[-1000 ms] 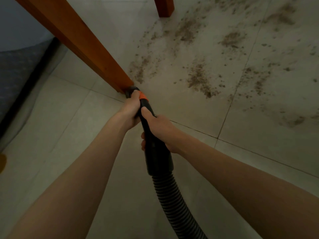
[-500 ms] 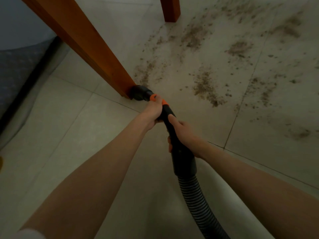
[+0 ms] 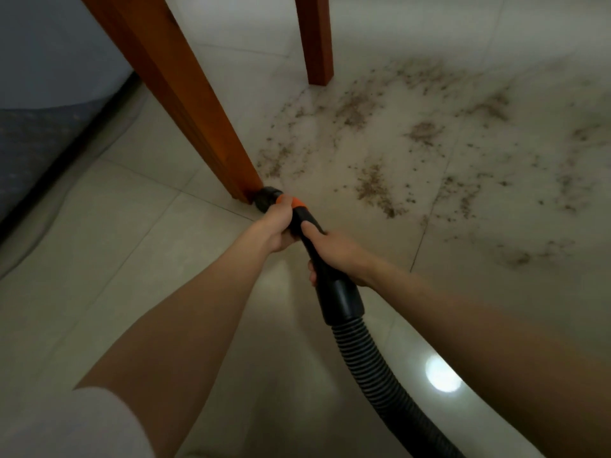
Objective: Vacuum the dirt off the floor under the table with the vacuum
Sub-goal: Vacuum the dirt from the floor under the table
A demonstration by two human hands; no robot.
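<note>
Below, both hands' fingers curl around the black plastic vacuum wand point(image 3: 310, 239): left hand point(image 3: 276, 226) ahead, right hand point(image 3: 334, 252) behind; brown scattered dirt point(image 3: 373, 186) lies beyond them.

No legible text, perhaps blurred.

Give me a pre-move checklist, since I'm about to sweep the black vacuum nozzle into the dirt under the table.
1. Left hand grips the black vacuum wand near its orange collar: ok.
2. Right hand holds the wand lower down: ok.
3. Nozzle tip clear of the near orange-brown wooden table leg: not ok, it sits right at the leg's foot.
4. Brown dirt scattered on the pale tiled floor lies to the nozzle's right, untouched: ok as target.
5. Black ribbed hose trails freely: ok.
6. Suction on: cannot tell.
</note>
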